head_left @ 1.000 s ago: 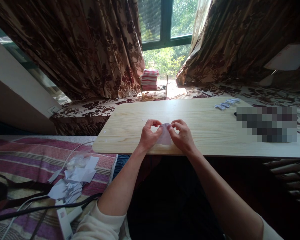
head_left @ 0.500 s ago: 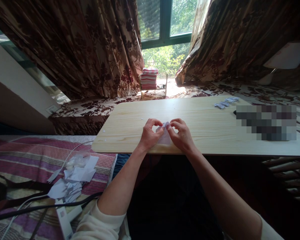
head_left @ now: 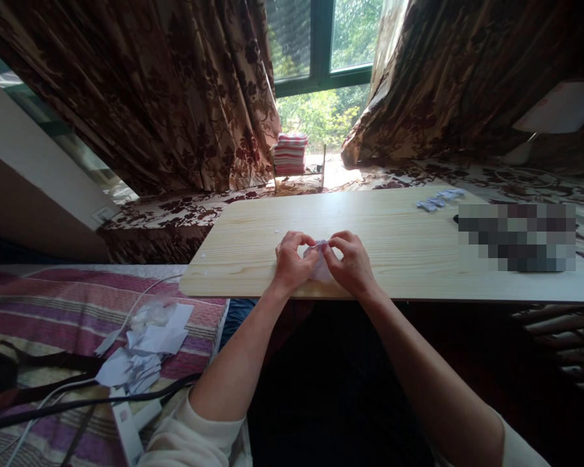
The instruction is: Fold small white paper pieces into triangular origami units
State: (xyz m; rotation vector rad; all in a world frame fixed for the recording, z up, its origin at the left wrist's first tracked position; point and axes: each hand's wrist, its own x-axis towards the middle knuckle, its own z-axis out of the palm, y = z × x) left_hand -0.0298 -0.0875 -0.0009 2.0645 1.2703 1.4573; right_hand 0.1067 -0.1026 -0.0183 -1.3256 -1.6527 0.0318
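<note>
Between my hands is a small piece of thin whitish paper (head_left: 322, 268), held just above the near part of the wooden tabletop (head_left: 243, 240). My left hand (head_left: 294, 259) pinches its upper left edge between thumb and forefinger. From the other side, my right hand (head_left: 349, 261) pinches the upper edge close by, so the two sets of fingertips almost meet. The paper's lower part hangs between the palms. What the fingertips cover is hidden.
Folded paper strips (head_left: 439, 200) lie at the tabletop's far right, near a pixelated patch. On the striped bed at left are paper scraps (head_left: 143, 363), a power strip (head_left: 125, 428) and cables. Striped folded towels (head_left: 291, 154) sit on a small rack by the window.
My fingers have shifted slightly along the paper's top edge, and my right hand has tilted a little. Both hands keep their pinch in about the same place.
</note>
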